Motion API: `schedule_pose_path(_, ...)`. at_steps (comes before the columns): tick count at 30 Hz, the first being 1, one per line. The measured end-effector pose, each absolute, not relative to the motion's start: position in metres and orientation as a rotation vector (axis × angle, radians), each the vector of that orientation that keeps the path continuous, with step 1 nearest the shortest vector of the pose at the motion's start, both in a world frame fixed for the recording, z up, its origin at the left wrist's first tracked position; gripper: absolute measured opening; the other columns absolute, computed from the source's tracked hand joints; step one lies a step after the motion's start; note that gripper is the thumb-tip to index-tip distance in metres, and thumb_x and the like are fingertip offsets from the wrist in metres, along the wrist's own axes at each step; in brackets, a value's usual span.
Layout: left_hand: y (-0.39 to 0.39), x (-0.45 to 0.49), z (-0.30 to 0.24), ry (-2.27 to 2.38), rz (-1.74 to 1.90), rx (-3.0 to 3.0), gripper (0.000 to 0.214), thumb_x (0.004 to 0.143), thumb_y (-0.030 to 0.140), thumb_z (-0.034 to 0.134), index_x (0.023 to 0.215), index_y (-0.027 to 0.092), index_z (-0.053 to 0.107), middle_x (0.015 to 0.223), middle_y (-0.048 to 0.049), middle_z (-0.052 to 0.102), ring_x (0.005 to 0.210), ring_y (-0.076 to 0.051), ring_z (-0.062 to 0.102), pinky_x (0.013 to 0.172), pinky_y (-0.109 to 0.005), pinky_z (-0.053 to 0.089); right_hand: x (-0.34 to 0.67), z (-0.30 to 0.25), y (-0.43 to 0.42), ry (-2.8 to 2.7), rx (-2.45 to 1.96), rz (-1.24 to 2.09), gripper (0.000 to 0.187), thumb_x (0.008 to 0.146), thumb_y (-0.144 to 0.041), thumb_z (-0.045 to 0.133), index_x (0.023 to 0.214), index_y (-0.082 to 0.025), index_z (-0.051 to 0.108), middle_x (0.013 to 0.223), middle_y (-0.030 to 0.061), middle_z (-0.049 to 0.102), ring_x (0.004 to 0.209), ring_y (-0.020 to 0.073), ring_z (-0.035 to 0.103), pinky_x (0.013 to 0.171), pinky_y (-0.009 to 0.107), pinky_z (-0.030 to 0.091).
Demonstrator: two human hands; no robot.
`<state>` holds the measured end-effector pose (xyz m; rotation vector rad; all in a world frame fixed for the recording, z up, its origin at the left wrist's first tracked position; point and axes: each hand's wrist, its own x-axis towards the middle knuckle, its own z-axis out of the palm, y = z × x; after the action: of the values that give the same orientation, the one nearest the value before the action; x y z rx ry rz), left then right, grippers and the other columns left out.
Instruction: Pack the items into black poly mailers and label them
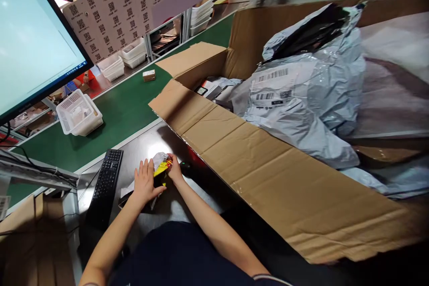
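Packet [161,166]: small yellow-and-silver pouch on the surface, 3 o'clock of keyboard [106,182] | left hand [145,182]: flat, fingers spread, pressing its near end | right hand [174,169]: pinching far edge | likely light, soft, crinkly, slippery; you grip by the sealed edges.

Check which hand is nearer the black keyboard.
Left. The left hand lies flat on the packet just right of the keyboard; the right hand grips the yellow packet farther right.
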<state>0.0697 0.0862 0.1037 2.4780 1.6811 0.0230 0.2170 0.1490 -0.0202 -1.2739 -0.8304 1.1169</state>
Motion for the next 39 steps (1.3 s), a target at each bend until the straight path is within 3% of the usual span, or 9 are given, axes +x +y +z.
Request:
schedule_pose_path(2,0.079,0.062,0.098,1.797,-0.046,2.425,0.093,0.094,0.043,0.069,0.169,0.015,0.021,0.169,-0.0123,0.025,0.152,-0.034,0.030,0.118,-0.050,0.037,0.220,-0.020,0.130,-0.826,-1.296,1.094,0.075,0.059,-0.059,0.064,0.119,-0.016,0.049,0.130,0.0180,0.055,0.124,0.0299,0.055,0.112,0.043,0.042)
schedule_pose_path(5,0.077,0.062,0.089,1.854,-0.077,2.476,0.064,0.103,0.018,0.049,0.165,0.028,0.035,0.165,-0.0086,0.035,0.143,-0.027,0.046,0.111,-0.042,0.044,0.223,-0.023,0.104,-0.793,-1.434,1.076,0.083,0.061,-0.064,0.066,0.124,-0.013,0.049,0.133,0.0217,0.051,0.123,0.0320,0.052,0.112,0.047,0.040)
schedule_pose_path(11,0.074,0.067,0.064,1.926,0.078,2.714,0.062,0.101,0.010,0.042,0.159,0.033,0.046,0.161,-0.0139,0.041,0.140,-0.035,0.051,0.103,-0.048,0.048,0.209,-0.033,0.104,-0.863,-1.486,1.245,0.070,0.061,-0.045,0.064,0.121,-0.017,0.042,0.097,0.0095,0.068,0.087,0.0244,0.065,0.082,0.039,0.052)
schedule_pose_path(17,0.087,0.055,0.071,1.996,0.175,2.514,0.065,0.100,0.011,0.048,0.163,0.027,0.039,0.159,-0.0126,0.044,0.133,-0.029,0.055,0.105,-0.044,0.049,0.238,-0.019,0.082,-1.061,-1.500,1.240,0.055,0.066,-0.044,0.048,0.113,-0.015,0.052,0.053,-0.0049,0.045,0.050,0.0180,0.044,0.055,0.031,0.035)
schedule_pose_path(23,0.090,0.055,0.074,1.967,0.177,2.537,0.064,0.098,0.011,0.049,0.159,0.030,0.046,0.158,-0.0135,0.045,0.134,-0.032,0.054,0.104,-0.047,0.049,0.256,0.031,0.116,-1.567,-1.427,0.548,0.048,0.085,-0.033,0.060,0.129,-0.015,0.067,0.119,0.0149,0.065,0.110,0.0315,0.058,0.095,0.044,0.044)
schedule_pose_path(26,0.091,0.054,0.069,1.979,0.202,2.532,0.066,0.096,0.008,0.050,0.159,0.029,0.046,0.158,-0.0123,0.045,0.133,-0.031,0.054,0.103,-0.046,0.050,0.260,0.055,0.146,-1.785,-1.242,0.374,0.022,0.090,-0.022,0.053,0.098,-0.015,0.072,0.104,0.0136,0.069,0.100,0.0282,0.060,0.088,0.040,0.046)
schedule_pose_path(29,0.091,0.053,0.064,2.040,0.278,2.500,0.070,0.094,0.004,0.049,0.161,0.020,0.042,0.156,-0.0118,0.048,0.129,-0.028,0.056,0.104,-0.041,0.050,0.266,0.066,0.144,-1.833,-1.146,0.403,0.023,0.095,-0.029,0.052,0.081,-0.017,0.067,0.088,0.0107,0.069,0.085,0.0243,0.060,0.080,0.037,0.045)
schedule_pose_path(33,0.081,0.061,0.061,2.119,0.254,2.517,0.070,0.092,0.004,0.047,0.161,0.012,0.041,0.152,-0.0131,0.052,0.123,-0.028,0.057,0.108,-0.041,0.048,0.263,0.052,0.116,-1.599,-1.185,0.584,0.027,0.092,-0.038,0.051,0.080,-0.018,0.064,0.085,0.0098,0.067,0.083,0.0234,0.061,0.081,0.038,0.046)
schedule_pose_path(39,0.069,0.071,0.064,2.091,0.063,2.620,0.083,0.090,0.023,0.062,0.166,0.031,0.031,0.166,-0.0144,0.033,0.147,-0.042,0.037,0.113,-0.060,0.038,0.241,0.024,0.073,-0.971,-1.426,1.023,0.052,0.076,-0.064,0.056,0.098,-0.017,0.056,0.108,0.0199,0.063,0.098,0.0320,0.064,0.076,0.045,0.055)
